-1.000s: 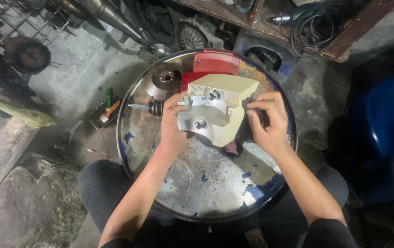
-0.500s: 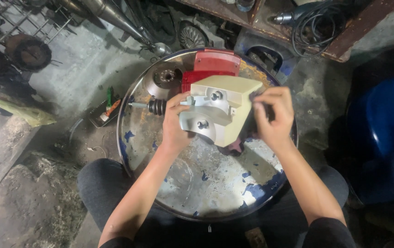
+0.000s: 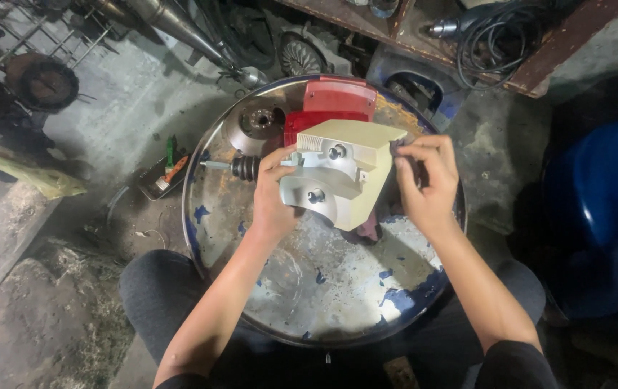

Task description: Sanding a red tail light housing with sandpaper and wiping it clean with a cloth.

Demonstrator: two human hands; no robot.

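A round, worn metal drum top (image 3: 323, 288) with flaking blue paint serves as the desk, resting over the person's knees above a grey concrete floor (image 3: 129, 94). Its near half lies bare, giving open room toward the person; the far half is crowded. A dark blue plastic barrel (image 3: 604, 187) stands close by the right rim, and a brown wooden shelf (image 3: 539, 43) carrying coiled black cable (image 3: 496, 36) runs behind the far rim.

A cream-coloured boxy plastic housing with a silvery curved metal face (image 3: 341, 180) stands near the centre of the desk, tilted. The left hand (image 3: 273, 194) grips its left side, fingers curled round the edge. The right hand (image 3: 424, 180) is pinched shut on a small dark scrap (image 3: 395, 148) at the housing's upper right corner; what the scrap is cannot be told.

Just behind the housing sits a red plastic block (image 3: 338, 101), touching it. A grey metal disc with a dark hub (image 3: 255, 122) lies at the far left rim, and a black ribbed spindle (image 3: 240, 167) lies beside the left hand.
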